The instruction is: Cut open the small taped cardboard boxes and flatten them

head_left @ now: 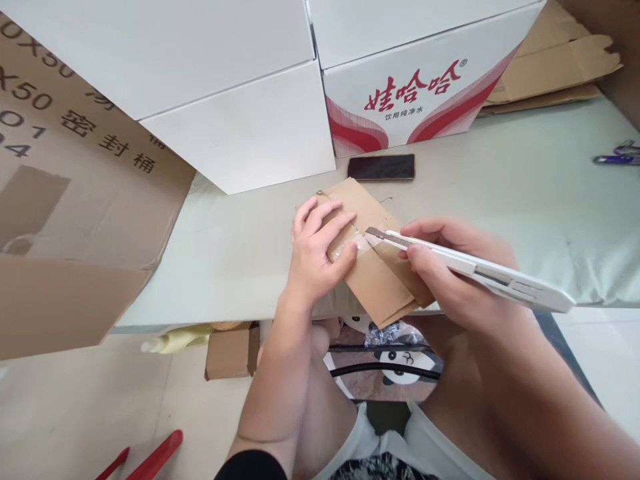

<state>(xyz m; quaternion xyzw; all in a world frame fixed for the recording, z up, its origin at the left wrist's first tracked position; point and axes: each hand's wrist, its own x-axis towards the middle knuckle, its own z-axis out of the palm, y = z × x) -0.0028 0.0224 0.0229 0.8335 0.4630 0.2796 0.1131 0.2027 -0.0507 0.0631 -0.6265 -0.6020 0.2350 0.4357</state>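
Observation:
A small brown cardboard packet [373, 283] lies at the near edge of the pale table [500, 193], with a strip of clear tape [361, 244] across it. My left hand [316, 250] lies flat on the packet's left part, fingers stretched out and pressing it down. My right hand [450, 270] is closed round a white utility knife [480, 267]. The knife's blade tip rests on the tape, just right of my left fingertips.
Two white cartons [240, 100] [415, 80] stand at the back, the right one with red lettering. A dark phone [381, 167] lies before them. A big brown carton [75, 200] stands left. Flattened cardboard [555, 67] and a purple tool [617, 157] are far right. Red handles [150, 460] lie on the floor.

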